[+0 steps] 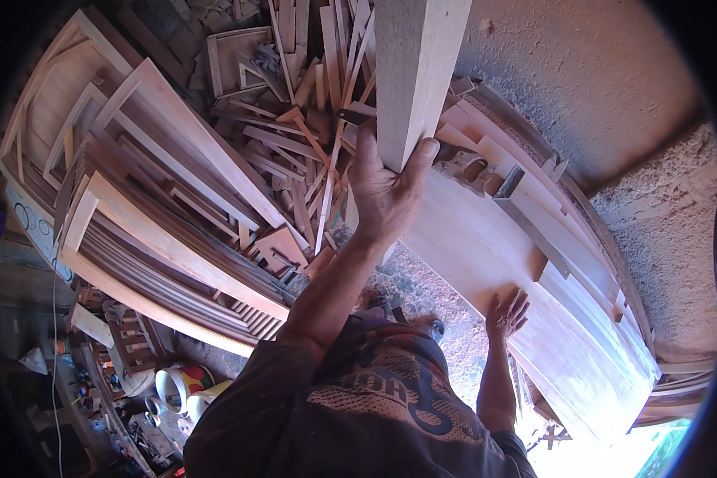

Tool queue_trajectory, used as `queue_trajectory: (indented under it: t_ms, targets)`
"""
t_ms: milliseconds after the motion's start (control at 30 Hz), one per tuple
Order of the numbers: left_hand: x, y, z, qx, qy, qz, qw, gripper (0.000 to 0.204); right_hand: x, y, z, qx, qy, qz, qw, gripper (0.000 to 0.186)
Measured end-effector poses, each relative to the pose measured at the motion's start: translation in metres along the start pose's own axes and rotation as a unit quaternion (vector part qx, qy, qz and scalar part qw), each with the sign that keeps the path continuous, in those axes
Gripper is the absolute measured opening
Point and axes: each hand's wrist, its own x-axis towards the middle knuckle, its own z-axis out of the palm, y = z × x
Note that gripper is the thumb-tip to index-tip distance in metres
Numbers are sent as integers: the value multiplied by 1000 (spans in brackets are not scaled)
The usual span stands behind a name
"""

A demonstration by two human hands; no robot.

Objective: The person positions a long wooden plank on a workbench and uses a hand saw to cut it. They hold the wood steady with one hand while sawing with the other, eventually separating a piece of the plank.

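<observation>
My left hand is wrapped round the lower end of a thick, squared wooden post. The post rises from my grip and runs out of the top of the view, with two of its long faces showing. Lower right, my right hand is open with its fingers spread and holds nothing. It is at the edge of a wide pale wooden board; I cannot tell whether it touches the board. Beyond my left hand, a handsaw handle lies on the board, beside a long squared wooden piece.
Door-like wooden frames with slats lean in a stack at the left. Behind them is a heap of wood offcuts. A rough wall borders the right side. Buckets and tools stand at the lower left.
</observation>
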Motion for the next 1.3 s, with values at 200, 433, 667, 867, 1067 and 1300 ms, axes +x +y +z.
queue_trajectory:
  t_ms: [200,433,667,867,1067,1300]
  targets:
    - [-2,0,-2,-14,-17,-12,1000,37,1,2,3,-6,4,-2,1000,82]
    - [-9,5,-4,-8,-33,8,999,39,0,0,1,-9,-8,4,1000,82]
    - [-16,17,-2,16,-84,-10,996,44,1,2,2,-11,-4,3,1000,82]
    - [-21,19,1,36,-95,0,995,46,0,1,4,-8,4,-1,1000,80]
    - [-18,16,9,-6,-58,7,998,41,0,4,7,-16,29,-9,999,80]
    - [-16,15,8,14,-43,4,999,41,0,4,6,-19,36,-12,999,78]
